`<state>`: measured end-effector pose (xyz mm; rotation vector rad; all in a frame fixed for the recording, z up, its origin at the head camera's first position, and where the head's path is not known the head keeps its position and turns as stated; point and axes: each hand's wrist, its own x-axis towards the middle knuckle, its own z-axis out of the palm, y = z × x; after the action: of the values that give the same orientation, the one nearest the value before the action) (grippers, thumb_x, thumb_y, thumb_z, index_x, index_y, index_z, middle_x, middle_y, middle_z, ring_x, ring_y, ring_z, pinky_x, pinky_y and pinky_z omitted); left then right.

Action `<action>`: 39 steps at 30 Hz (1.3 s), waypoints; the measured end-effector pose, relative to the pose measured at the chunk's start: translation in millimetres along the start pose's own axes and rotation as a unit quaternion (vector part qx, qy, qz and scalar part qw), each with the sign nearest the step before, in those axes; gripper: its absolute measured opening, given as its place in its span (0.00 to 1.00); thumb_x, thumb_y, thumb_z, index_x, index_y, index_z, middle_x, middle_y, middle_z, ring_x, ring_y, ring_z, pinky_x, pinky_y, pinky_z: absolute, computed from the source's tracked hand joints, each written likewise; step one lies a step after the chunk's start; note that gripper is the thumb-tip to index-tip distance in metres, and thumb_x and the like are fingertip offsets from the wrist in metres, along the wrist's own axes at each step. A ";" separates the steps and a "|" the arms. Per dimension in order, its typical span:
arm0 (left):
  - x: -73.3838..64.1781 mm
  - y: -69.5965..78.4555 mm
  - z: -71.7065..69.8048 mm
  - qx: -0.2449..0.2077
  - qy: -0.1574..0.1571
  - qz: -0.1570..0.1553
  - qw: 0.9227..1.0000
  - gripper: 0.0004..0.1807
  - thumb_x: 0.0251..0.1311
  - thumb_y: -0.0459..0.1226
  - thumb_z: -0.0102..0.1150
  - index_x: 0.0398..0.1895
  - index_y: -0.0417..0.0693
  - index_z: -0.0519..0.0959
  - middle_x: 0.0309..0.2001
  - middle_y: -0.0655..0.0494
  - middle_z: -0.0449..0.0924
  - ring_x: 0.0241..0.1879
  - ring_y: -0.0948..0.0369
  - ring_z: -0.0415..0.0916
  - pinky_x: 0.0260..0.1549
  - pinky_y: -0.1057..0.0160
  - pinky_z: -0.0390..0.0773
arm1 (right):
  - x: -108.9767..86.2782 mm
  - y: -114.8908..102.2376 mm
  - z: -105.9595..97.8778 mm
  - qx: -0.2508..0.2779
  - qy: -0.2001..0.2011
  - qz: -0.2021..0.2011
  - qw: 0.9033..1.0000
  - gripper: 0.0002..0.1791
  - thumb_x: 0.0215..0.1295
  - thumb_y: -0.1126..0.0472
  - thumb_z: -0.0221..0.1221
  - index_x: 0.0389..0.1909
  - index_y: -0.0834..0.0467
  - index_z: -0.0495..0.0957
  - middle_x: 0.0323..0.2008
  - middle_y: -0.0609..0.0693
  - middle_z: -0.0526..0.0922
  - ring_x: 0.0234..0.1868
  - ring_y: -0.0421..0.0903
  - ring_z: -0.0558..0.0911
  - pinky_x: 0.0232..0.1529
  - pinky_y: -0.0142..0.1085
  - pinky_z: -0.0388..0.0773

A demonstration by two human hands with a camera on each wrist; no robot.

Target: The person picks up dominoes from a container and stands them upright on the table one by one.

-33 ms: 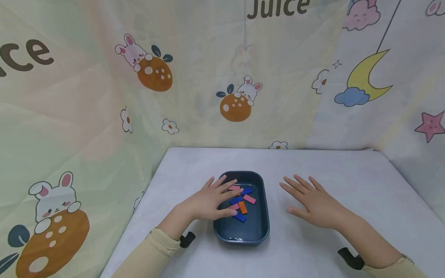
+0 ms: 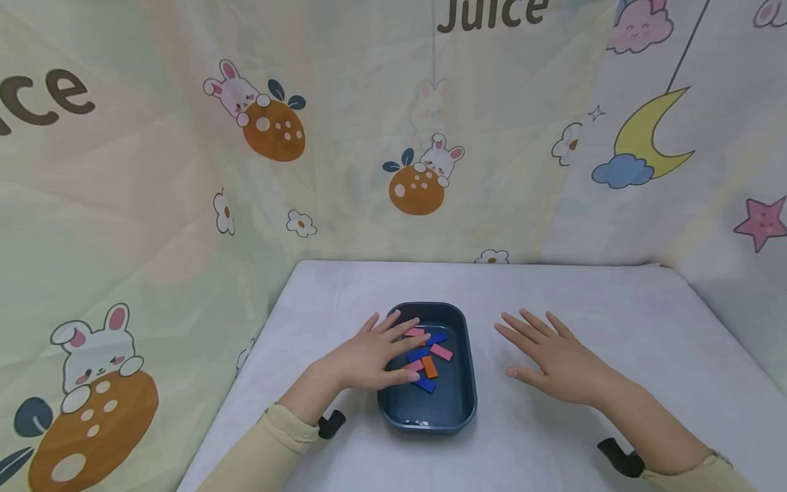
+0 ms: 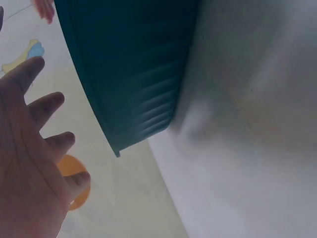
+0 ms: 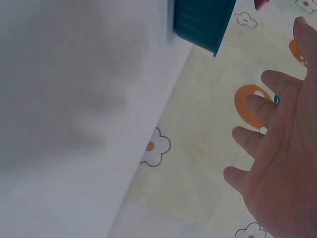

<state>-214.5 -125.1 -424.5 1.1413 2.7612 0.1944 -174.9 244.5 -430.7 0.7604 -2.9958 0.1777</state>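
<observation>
One backdrop (image 2: 356,89), a table (image 2: 529,437), a tray (image 2: 424,413), a left hand (image 2: 371,359), a right hand (image 2: 556,362), small blocks (image 2: 418,354).
The patterned backdrop rises behind the white table, on which the dark blue tray stands. Over the tray's left side hovers the left hand, its fingers released and spread; the right hand is held above the table, apart from the tray's right side, fingers likewise loose and spread. Pink, blue and orange blocks lie jumbled inside the tray, some partly hidden below the left hand.
</observation>
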 end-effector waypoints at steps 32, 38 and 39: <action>10.9 -44.7 87.9 -0.542 0.251 -0.262 0.758 0.27 0.70 0.47 0.54 0.71 0.65 0.66 0.34 0.53 0.77 0.29 0.56 0.75 0.32 0.63 0.77 | 96.3 -9.5 10.8 0.424 -0.028 0.054 0.904 0.25 0.69 0.42 0.57 0.58 0.54 0.78 0.50 0.53 0.85 0.48 0.55 0.83 0.55 0.55 0.78; 9.6 -45.3 90.9 -0.576 0.240 -0.234 0.746 0.31 0.65 0.49 0.60 0.71 0.63 0.66 0.35 0.54 0.79 0.28 0.57 0.74 0.29 0.63 0.76 | 122.9 -23.6 7.2 0.446 -0.057 0.028 0.893 0.23 0.68 0.45 0.59 0.56 0.56 0.79 0.49 0.55 0.84 0.46 0.53 0.84 0.55 0.49 0.80; 9.5 -45.2 91.2 -0.575 0.237 -0.231 0.748 0.31 0.65 0.50 0.61 0.71 0.64 0.67 0.35 0.54 0.79 0.28 0.57 0.74 0.29 0.63 0.76 | 127.2 -25.5 7.6 0.446 -0.061 0.022 0.893 0.23 0.68 0.46 0.59 0.56 0.56 0.79 0.49 0.56 0.84 0.46 0.54 0.84 0.54 0.47 0.80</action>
<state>-235.5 -144.4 -522.7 0.0441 2.2749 1.9567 -274.6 161.2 -426.5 0.7353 -2.9414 1.6302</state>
